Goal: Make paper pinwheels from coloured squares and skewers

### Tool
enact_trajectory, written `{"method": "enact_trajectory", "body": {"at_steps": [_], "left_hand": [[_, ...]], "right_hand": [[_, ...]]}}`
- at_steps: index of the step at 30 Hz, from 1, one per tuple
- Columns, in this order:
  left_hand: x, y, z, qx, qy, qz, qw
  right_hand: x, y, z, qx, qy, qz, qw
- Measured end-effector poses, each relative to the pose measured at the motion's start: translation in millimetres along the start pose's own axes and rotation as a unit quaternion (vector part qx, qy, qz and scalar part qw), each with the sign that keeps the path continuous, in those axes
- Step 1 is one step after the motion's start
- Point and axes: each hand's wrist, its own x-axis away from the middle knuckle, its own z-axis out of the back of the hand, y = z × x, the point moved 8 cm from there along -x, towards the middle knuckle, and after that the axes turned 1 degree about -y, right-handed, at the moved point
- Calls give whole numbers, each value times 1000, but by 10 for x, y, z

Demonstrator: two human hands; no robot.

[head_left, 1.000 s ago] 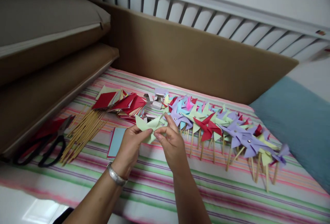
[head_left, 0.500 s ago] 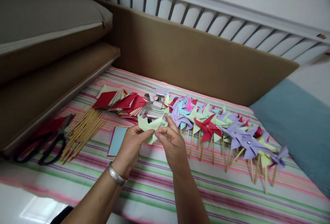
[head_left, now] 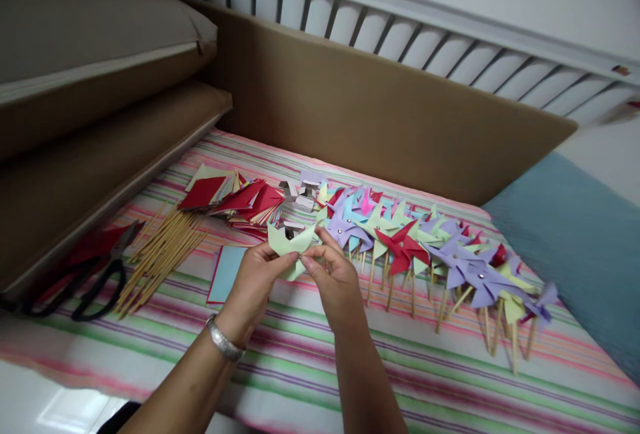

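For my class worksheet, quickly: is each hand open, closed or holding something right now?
Left hand: closed, pinching the pale green paper.
Right hand: closed, holding the same folded paper.

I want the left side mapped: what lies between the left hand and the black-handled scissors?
In the head view, between the left hand and the scissors lie the bundle of wooden sticks and, nearer the hand, the light-blue paper.
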Motion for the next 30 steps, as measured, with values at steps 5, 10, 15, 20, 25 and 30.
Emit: {"method": "enact_trajectory", "body": {"at_steps": [5, 10, 15, 20, 25, 30], "left_hand": [[6, -22, -15, -1, -7, 5, 1000], [-4, -50, -26, 8, -7, 20, 1000], [3, -46, -41, 6, -6, 44, 999], [39, -32, -79, 10, -44, 64, 997], [37, -49, -97, 18, -73, 68, 995], [18, -104, -80, 19, -69, 71, 995]], "right_hand": [[-22, 40, -5, -36, 1, 1, 999], [-30, 26, -8, -57, 3, -3, 998], [-9, 24, 30, -45, 19, -20, 999], [11, 73, 71, -37, 33, -52, 997], [19, 86, 75, -36, 33, -64, 997], [24, 70, 77, -27, 33, -61, 997]]}}
